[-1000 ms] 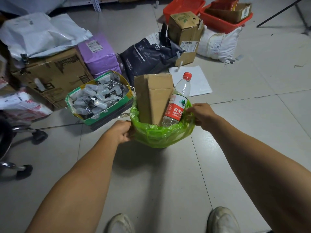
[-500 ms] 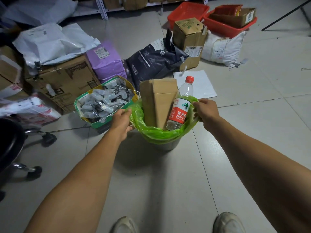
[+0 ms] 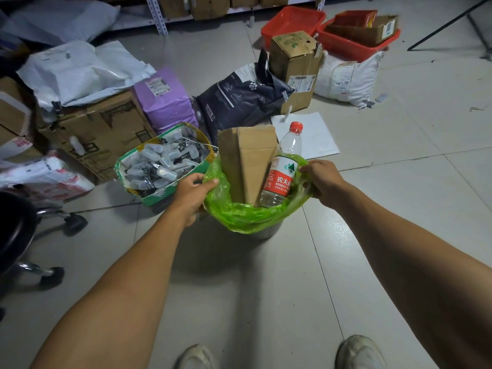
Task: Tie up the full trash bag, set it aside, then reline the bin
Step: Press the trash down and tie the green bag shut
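Note:
A green trash bag (image 3: 247, 218) lines a small grey bin (image 3: 266, 231) on the tiled floor. A folded cardboard box (image 3: 246, 161) and a clear water bottle (image 3: 282, 171) with a red cap and label stick up out of it. My left hand (image 3: 193, 191) grips the bag's left edge, thumb over the plastic. On the other side my right hand (image 3: 322, 179) pinches the bag's right edge beside the bottle. The bag's edge is lifted off the bin rim on both sides, and a strip of bin wall shows under it.
A green carton (image 3: 125, 166) of small plastic vials stands just left of the bin. Cardboard boxes (image 3: 98, 134), parcels, a dark bag (image 3: 239, 97) and red crates (image 3: 292, 25) crowd the floor behind. An office chair base (image 3: 48, 227) is at the left. My shoes (image 3: 359, 351) show at the bottom.
Both hands have pulled the bag's edges up off the bin rim, and the bin wall now shows below the green plastic. My view has moved closer.

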A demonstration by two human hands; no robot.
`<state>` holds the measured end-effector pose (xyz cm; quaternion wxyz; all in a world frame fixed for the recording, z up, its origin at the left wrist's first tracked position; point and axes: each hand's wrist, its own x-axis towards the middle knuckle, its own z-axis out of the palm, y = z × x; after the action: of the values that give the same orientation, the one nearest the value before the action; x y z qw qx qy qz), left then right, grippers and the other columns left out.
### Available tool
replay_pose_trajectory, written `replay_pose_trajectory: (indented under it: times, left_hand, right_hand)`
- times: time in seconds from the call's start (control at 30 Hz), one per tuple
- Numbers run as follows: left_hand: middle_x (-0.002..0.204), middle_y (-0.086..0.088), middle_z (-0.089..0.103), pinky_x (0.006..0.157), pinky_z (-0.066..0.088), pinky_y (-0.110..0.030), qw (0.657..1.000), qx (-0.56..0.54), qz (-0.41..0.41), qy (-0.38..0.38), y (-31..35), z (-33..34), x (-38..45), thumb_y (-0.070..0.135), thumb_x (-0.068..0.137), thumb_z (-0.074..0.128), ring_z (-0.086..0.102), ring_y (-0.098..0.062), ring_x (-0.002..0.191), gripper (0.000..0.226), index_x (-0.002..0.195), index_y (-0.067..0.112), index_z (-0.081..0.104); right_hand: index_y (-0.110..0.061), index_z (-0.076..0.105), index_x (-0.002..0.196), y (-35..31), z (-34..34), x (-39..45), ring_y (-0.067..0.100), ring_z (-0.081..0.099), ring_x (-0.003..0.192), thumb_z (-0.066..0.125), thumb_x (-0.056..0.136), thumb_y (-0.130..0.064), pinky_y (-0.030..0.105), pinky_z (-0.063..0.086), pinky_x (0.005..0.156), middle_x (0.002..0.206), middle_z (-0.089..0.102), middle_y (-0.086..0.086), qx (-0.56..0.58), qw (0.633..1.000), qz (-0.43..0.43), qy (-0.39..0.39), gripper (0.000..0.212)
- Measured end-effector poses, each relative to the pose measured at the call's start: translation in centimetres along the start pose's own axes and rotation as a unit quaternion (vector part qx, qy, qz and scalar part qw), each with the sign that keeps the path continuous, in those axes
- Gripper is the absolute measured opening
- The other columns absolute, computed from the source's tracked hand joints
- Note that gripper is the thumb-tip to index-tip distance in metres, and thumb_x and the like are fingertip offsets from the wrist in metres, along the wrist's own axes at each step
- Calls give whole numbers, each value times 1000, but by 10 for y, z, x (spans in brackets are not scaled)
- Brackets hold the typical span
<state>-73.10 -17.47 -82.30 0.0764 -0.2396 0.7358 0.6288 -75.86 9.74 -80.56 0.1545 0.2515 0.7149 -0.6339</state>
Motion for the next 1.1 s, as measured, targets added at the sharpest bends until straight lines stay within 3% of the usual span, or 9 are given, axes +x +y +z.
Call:
replay_pose_trajectory:
  times: [0.1,0.2,0.33,0.43,0.63,0.73,0.87,1.0,1.1]
  left_hand:
    - [86,-9,73,68,58,-37,999,-33,4,-26,9,6,0,8,86,70,68,-22,74,14,100,8,68]
    - [107,-15,71,83,58,-42,996,-81,22,4,19,12,1,3,83,72,69,-21,84,43,124,1,60]
    - [116,-11,69,95,54,-46,993,-80,62,60,28,15,8,9,72,78,67,-24,104,56,125,14,63]
    - [128,-5,63,102,49,-37,989,-23,121,83,34,21,8,6,78,73,58,-15,114,50,125,18,64]
    - [119,2,65,77,49,-12,980,-46,164,99,52,25,16,1,89,63,59,-8,99,37,123,16,66]
    - [106,-2,71,80,51,-18,984,-45,141,103,55,24,17,7,87,67,65,-6,88,26,112,12,71]
    - [87,2,68,64,46,-17,984,-53,92,144,61,25,25,21,85,72,60,-7,73,19,102,12,71]
    - [107,-4,62,90,50,-36,986,-30,-3,167,66,22,41,50,78,70,60,-22,98,47,106,13,62]
    - [101,-11,71,86,56,-50,991,-30,-49,121,64,22,57,46,58,78,70,-31,90,60,101,6,64]
  right_hand:
    - [-5,60,107,-5,1,-3,19,59,63,49,95,-8,27,50,53,84,62,11,24,999,-24,9,17]
    - [-9,59,107,-10,5,-4,20,61,65,44,97,-9,32,54,62,85,64,10,43,997,-52,25,18]
    - [-16,58,91,-15,10,-2,19,63,71,41,100,-10,34,56,70,83,63,7,40,995,-72,56,21]
    - [-14,62,107,-18,15,0,15,60,70,41,100,-10,27,51,61,86,64,5,45,991,-102,78,23]
    - [-20,72,101,-33,26,0,14,63,77,45,93,-14,30,53,67,92,71,0,23,975,-192,106,29]
    - [-18,71,99,-34,26,1,15,63,83,48,95,-19,33,53,75,92,69,-3,-1,975,-191,114,24]
    - [-18,70,96,-37,25,11,17,62,84,52,95,-25,35,53,77,90,67,-3,-37,976,-180,121,19]
    - [-13,67,115,-42,29,22,23,63,94,56,94,-25,38,55,86,109,66,5,-62,978,-146,133,27]
    - [-14,64,119,-41,32,26,23,62,95,56,94,-23,38,56,86,112,64,5,-77,977,-144,138,28]
